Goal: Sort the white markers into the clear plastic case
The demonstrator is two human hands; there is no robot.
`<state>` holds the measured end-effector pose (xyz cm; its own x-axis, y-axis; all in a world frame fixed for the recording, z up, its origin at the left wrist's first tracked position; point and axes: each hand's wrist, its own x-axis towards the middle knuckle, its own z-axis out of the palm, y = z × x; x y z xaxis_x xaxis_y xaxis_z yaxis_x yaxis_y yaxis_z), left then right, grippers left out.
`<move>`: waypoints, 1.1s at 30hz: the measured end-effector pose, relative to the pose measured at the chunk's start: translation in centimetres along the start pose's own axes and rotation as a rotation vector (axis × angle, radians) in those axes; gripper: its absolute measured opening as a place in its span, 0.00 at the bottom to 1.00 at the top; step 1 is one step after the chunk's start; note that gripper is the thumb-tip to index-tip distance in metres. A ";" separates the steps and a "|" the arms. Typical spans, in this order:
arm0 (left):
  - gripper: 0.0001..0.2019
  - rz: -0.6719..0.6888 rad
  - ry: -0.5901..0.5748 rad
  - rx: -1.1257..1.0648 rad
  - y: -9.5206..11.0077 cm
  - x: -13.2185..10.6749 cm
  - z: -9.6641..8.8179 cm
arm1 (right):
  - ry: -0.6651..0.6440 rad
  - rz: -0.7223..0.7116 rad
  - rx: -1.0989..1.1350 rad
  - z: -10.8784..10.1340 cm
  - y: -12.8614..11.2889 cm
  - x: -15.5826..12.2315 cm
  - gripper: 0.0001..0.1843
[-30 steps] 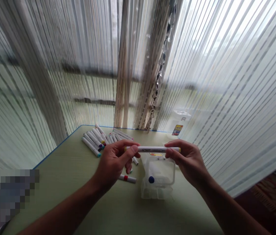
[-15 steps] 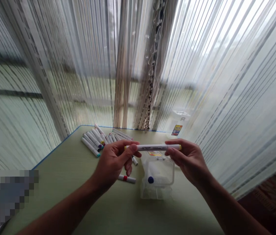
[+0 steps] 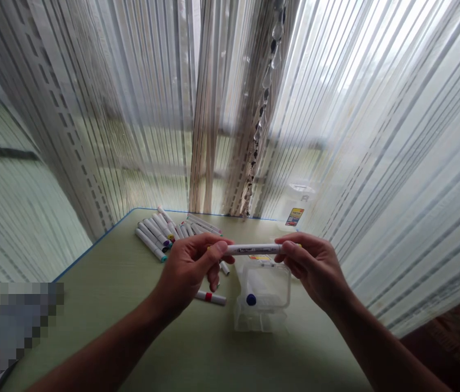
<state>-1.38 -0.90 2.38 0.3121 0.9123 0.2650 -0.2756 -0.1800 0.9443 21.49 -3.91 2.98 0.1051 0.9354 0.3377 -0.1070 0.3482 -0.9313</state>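
A white marker with yellow ends is held level above the table, one end in each hand. My left hand pinches its left end between thumb and fingers. My right hand is closed round its right end, covering the yellow cap. Just below the marker stands a clear plastic case, open at the top, with one blue-capped marker inside it. A white marker with a red band lies on the table under my left hand.
A row of several white markers lies at the far left of the pale green table. Sheer striped curtains hang close behind and to the right. A clear container with a label stands behind the curtain.
My right hand has slid further over the marker's right end, hiding the yellow cap. The marker stays level between both hands.
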 end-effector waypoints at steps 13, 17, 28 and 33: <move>0.14 -0.043 0.001 -0.059 -0.2 0.1 -0.3 | -0.037 0.027 -0.035 -0.6 0.1 0.1 0.13; 0.12 -0.035 -0.021 -0.103 -0.3 0.0 -0.5 | -0.048 0.036 -0.024 -0.7 0.1 0.0 0.13; 0.10 -0.033 -0.005 -0.117 0.0 0.1 0.0 | -0.045 0.030 0.036 -0.1 -0.3 0.1 0.08; 0.11 -0.049 -0.021 -0.131 0.0 0.1 -0.1 | -0.064 0.020 0.074 -0.2 -0.2 0.1 0.08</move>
<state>-1.42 -0.82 2.36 0.3469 0.9106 0.2248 -0.3754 -0.0849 0.9230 21.74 -3.87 3.22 0.0389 0.9433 0.3295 -0.1813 0.3310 -0.9261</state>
